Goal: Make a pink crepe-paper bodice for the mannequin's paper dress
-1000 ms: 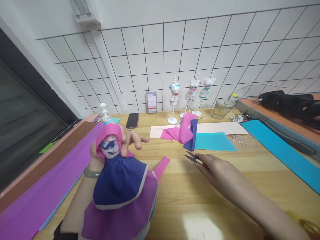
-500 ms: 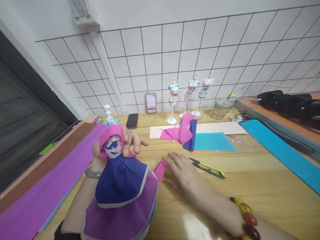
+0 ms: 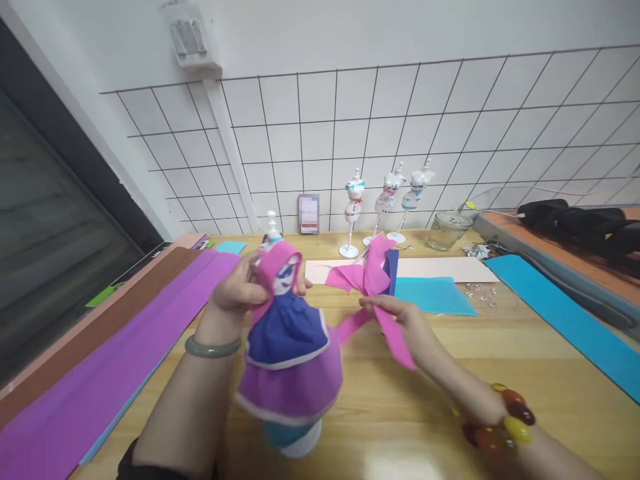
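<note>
Table (image 3: pixel 400 427): over it, the mannequin (image 3: pixel 287 343) has come more upright and further right since half a second ago, and a pink strip (image 3: pixel 395 337) has been lifted.
Purple sheet (image 3: pixel 120 360): flat, left of the mannequin.
Blue sheet (image 3: pixel 560 313): well to the mannequin's right.
Mannequin: held over the near part of the table, blurred at the bottom; I can't tell whether its base touches down.
Left hand (image 3: pixel 243 290): wrapped round the mannequin's upper part, thumb by the pink band (image 3: pixel 274 263), fingertips peeping out on the other side.
Right hand (image 3: pixel 410 323): just right of the mannequin, thumb and finger pinching the strip.
Strip: one length slants from the skirt (image 3: pixel 295 387) to the pinch, another hangs beyond; whether it is fixed to the mannequin, I can't see.
Step, to my eye: drawing the strip out while the mannequin is steadied; the next move would call for a firm left hold and a gentle pull.
Phone (image 3: pixel 309 215): propped behind the mannequin; its screen is too blurred to read, and I make out no brand or label anywhere.
</note>
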A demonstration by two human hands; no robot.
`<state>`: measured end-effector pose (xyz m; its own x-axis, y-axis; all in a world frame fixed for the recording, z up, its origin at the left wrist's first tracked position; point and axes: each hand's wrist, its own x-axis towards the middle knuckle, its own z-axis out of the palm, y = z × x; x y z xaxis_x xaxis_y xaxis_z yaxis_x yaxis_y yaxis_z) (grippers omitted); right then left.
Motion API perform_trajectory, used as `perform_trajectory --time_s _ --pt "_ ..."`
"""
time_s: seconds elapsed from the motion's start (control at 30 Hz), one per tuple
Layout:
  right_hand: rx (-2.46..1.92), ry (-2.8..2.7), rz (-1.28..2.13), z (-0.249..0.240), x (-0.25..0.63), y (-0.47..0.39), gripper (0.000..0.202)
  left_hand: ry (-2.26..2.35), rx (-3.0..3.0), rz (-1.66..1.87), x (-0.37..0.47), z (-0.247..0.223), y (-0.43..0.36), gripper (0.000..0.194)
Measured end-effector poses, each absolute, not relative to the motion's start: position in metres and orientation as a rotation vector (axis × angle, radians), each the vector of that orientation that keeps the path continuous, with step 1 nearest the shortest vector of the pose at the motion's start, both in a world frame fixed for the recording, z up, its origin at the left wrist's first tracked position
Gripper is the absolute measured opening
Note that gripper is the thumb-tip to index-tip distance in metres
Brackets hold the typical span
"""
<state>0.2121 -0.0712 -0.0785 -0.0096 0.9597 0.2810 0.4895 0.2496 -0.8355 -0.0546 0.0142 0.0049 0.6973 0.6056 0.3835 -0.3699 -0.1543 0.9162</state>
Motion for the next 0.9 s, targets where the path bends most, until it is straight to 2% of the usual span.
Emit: perform_trajectory --time_s 0.17,0.33,0.53,0.6,0.77,0.9 --pt "-1.418 -1.199 0.926 -0.052 0.252 -0.076 0.033 0.471 1.517 0.792 -0.034 0.005 0.01 0.036" --pt "-1.484 -1.088 0.803 -0.031 0.279 -0.084 0.033 0.553 1.597 0.7 -0.009 0.003 -0.001 0.039" --pt "-1.485 -1.181 0.753 -0.002 0.297 -0.081 0.036 0.445 1.644 0.685 0.007 0.002 -0.015 0.039" --pt "-1.549 -1.268 0.719 0.016 0.296 -0.079 0.04 0.452 1.647 0.681 0.01 0.003 -0.022 0.048" --pt "-1.659 -1.615 0.65 0.061 0.287 -0.074 0.039 0.57 1.633 0.676 0.013 0.005 -0.034 0.087" --pt "-1.59 -1.772 0.547 0.077 0.279 -0.091 0.036 0.549 1.625 0.662 0.012 0.008 -0.038 0.095"
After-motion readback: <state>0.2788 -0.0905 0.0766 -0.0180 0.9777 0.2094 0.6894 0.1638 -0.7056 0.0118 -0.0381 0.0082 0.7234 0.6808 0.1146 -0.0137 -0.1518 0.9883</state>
